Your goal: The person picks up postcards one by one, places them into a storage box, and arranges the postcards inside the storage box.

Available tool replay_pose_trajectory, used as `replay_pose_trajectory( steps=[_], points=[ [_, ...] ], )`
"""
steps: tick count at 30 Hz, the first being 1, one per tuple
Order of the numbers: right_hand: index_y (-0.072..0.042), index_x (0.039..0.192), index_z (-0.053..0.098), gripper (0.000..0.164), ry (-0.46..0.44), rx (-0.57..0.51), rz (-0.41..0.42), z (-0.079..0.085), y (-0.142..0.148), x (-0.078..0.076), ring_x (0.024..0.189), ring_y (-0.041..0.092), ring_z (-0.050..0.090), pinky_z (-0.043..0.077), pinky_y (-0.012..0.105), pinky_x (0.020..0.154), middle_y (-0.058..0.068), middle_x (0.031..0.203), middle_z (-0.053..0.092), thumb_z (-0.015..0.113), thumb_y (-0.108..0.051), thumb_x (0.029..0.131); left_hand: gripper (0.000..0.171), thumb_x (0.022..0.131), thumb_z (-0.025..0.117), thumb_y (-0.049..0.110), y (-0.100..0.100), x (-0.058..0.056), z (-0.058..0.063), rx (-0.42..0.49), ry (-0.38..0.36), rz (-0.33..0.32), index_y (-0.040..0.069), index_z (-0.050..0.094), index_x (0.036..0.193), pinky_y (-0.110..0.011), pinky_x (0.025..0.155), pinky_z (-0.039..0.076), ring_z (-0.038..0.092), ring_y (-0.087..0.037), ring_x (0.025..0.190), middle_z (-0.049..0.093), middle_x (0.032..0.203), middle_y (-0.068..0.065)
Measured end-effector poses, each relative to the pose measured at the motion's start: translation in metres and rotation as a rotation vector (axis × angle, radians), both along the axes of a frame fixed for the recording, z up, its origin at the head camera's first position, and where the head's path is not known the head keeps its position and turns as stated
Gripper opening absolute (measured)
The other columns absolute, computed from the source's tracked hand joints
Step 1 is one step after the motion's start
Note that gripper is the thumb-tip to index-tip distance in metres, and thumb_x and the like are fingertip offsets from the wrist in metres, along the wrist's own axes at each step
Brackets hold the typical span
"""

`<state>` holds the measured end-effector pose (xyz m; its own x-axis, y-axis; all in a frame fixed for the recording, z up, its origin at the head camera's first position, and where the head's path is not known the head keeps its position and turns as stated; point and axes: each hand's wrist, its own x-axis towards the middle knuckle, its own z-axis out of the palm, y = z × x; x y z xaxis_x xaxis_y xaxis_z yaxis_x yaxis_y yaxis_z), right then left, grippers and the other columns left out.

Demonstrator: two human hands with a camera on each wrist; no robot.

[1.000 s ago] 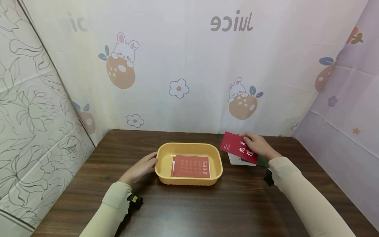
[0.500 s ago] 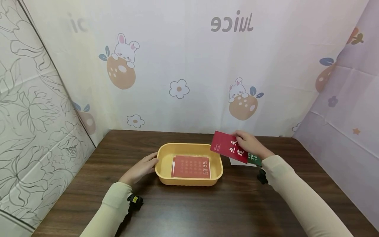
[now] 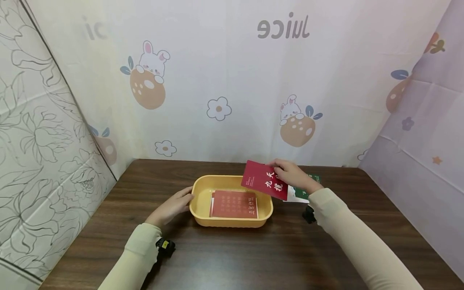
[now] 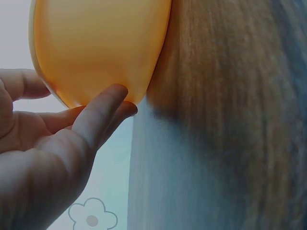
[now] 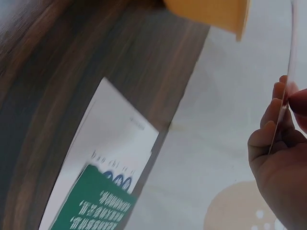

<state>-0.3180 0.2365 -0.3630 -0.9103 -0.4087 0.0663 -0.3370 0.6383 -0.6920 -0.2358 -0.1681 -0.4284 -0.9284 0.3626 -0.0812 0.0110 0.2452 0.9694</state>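
A yellow plastic tray (image 3: 203,186) sits mid-table with an orange-red card (image 3: 234,204) lying flat inside. My left hand (image 3: 174,205) rests with straight fingers against the tray's left wall (image 4: 100,43). My right hand (image 3: 290,174) pinches a dark red card (image 3: 264,179) with white characters, held tilted in the air over the tray's right rim. In the right wrist view the held card (image 5: 289,57) shows edge-on between my fingertips (image 5: 268,134).
A green card (image 3: 302,190) and a white card (image 5: 112,158) lie stacked on the brown wooden table (image 3: 232,253) right of the tray. Printed cloth walls close in the back and both sides.
My right hand has lifted the dark red card off the stack and carried it left, over the tray's right rim. The green card beneath is uncovered. The left hand stays put.
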Motion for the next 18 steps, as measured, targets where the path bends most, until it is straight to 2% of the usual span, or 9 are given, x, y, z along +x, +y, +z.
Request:
replay_pose_trajectory(
  steps=[14,18],
  points=[
    [-0.011,0.135,0.06,0.036,-0.127,0.012,0.123,0.015,-0.035,0.006,0.097,0.027,0.061,0.059,0.037,0.078,0.012,0.125,0.061,0.047,-0.011,0.102,0.055,0.108,0.037,0.019,-0.001,0.0,0.001,-0.005,0.0,-0.004,-0.004,0.024,0.156,-0.053,0.109,0.039,0.04,-0.038,0.138,0.029,0.157,-0.027],
    [-0.01,0.136,0.06,0.036,-0.124,0.044,0.166,0.018,-0.044,0.006,0.102,0.027,0.06,0.058,0.039,0.084,0.012,0.126,0.061,0.046,-0.012,0.103,0.055,0.108,0.037,0.019,0.0,0.0,0.0,-0.001,0.005,-0.005,-0.004,0.023,0.156,-0.053,0.108,0.04,0.041,-0.038,0.138,0.029,0.157,-0.027]
  ],
)
